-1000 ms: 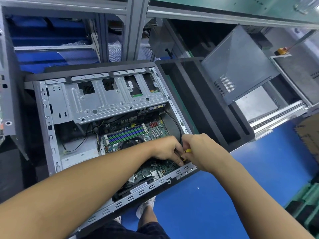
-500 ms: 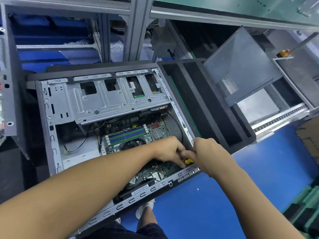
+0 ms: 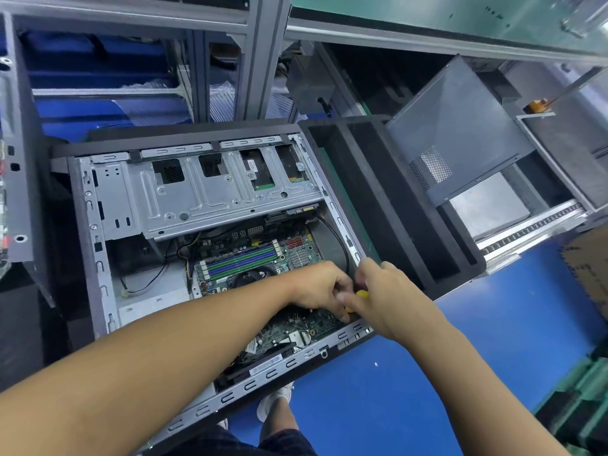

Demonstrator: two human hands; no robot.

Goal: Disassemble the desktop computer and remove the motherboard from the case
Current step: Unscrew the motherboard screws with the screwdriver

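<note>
An open grey desktop case (image 3: 98, 268) lies on its side with the green motherboard (image 3: 263, 255) inside and a silver drive cage (image 3: 204, 195) above it. Both my hands meet at the case's lower right corner, over the board. My right hand (image 3: 391, 297) grips a yellow-handled screwdriver (image 3: 362, 294), of which only a bit of handle shows. My left hand (image 3: 322, 284) has its fingers curled down beside the tool's tip; what they hold is hidden.
A black foam tray (image 3: 394, 205) with long slots sits right of the case. A removed grey side panel (image 3: 457, 133) leans behind it. A blue mat (image 3: 493, 340) covers the bench at right. Aluminium frame posts (image 3: 260, 54) stand behind. Another grey chassis (image 3: 16, 159) is at the left edge.
My right hand has shifted slightly, turning on the screwdriver, and the yellow handle shows more. The left hand stays in place by the tip.
</note>
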